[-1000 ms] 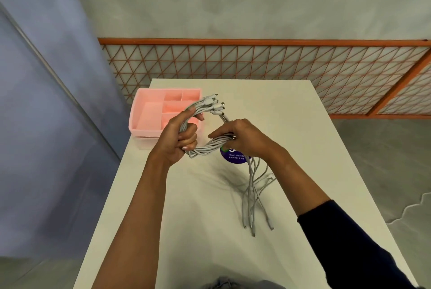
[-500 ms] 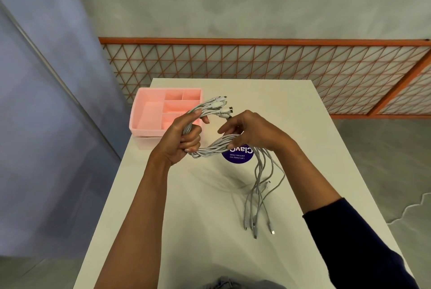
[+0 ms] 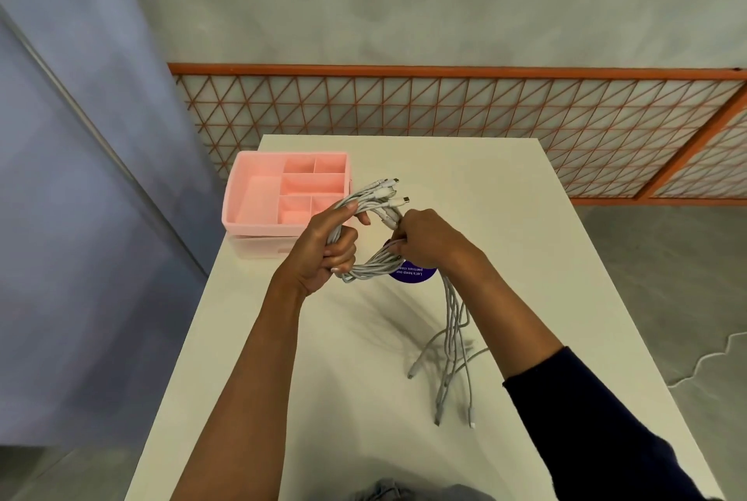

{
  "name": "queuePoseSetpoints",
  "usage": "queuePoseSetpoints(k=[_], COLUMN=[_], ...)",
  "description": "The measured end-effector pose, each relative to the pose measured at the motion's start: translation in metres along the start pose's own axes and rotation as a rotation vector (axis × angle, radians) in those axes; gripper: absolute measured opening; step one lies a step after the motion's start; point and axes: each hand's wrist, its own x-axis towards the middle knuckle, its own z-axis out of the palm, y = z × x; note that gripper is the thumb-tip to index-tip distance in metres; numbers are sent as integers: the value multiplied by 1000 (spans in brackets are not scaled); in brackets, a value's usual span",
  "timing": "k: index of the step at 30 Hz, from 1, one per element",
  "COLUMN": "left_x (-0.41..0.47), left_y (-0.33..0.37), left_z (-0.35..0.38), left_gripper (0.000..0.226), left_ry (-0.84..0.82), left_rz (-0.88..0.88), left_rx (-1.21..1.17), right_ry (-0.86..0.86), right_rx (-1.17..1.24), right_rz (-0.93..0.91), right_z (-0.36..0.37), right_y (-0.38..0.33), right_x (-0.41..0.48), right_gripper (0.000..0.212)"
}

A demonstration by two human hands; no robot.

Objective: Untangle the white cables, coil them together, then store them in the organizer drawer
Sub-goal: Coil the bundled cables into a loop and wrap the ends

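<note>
Left hand [image 3: 323, 254] grips white cables [image 3: 370, 269] coil; right hand [image 3: 428, 242] pinches bundle. Feed your 5 o'clock loose ends [image 3: 454, 322] evenly.

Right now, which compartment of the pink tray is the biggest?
The long compartment on the left side of the pink organizer: it is one undivided space, while those to its right are split into smaller cells.

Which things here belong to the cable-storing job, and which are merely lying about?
Job: white cables, gripped by left hand and right hand; pink organizer.
Lying about: purple sticker on the table; orange lattice railing behind.
</note>
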Motion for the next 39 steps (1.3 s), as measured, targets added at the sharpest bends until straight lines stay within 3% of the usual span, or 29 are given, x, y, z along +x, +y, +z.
queuePoseSetpoints(k=[2, 6, 8, 17, 21, 23, 32, 36, 39], left_x=[-1, -3, -5, -4, -3, -3, 7, 9, 8], left_y=[-2, 0, 0, 3, 8, 8, 8, 5, 7], left_z=[-1, -3, -2, -12, -10, -9, -14, -10, -7], left_gripper=[25, 26, 25, 30, 28, 28, 29, 30, 31], left_ry=[15, 25, 31, 170, 182, 188, 421, 550, 567], left_rz=[-8, -2, -7, 55, 78, 79, 113, 201, 266], left_rx=[-56, -150, -176, -172, -221, -240, -314, -315, -275], right_ry=[-1, 277, 324, 230, 103, 58, 552, 650, 498], right_rx=[30, 299, 320, 493, 513, 497, 561, 565, 695], right_rz=[-34, -86, -75, -252, -274, -277, -487, -384, -145], right_z=[1, 11, 14, 6, -8, -12, 21, 32, 34], right_y=[2, 4, 6, 12, 17, 18, 19, 12, 3], right_x=[-1, 0, 2, -3, -3, -5, -10, -16, -20], right_gripper=[27, 18, 17, 19, 8, 23, 14, 26, 38])
